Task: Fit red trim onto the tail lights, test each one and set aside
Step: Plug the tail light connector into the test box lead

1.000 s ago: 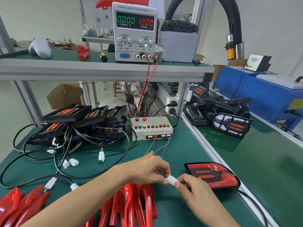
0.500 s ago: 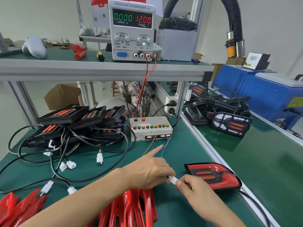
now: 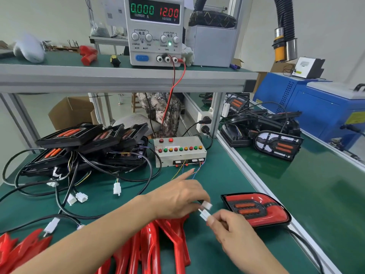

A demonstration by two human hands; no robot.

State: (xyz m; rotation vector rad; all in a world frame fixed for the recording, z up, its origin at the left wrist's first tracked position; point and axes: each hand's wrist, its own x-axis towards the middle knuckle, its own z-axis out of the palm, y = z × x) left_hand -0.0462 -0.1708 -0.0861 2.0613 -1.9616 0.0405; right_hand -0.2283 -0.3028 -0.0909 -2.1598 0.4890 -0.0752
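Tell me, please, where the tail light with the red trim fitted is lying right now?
In the head view, the trimmed tail light lies flat on the green bench at lower right, just beyond the right hand and beside the aluminium rail.

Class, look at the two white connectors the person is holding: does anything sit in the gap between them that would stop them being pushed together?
Nothing visible does. The left hand pinches one white connector, the right hand pinches the other white connector, and only a small open gap above the green mat separates them.

Green bench (image 3: pixel 227 252) — carries a trimmed tail light (image 3: pixel 258 210), red trims (image 3: pixel 158 246), button box (image 3: pixel 179 153), untrimmed lights (image 3: pixel 83 147).
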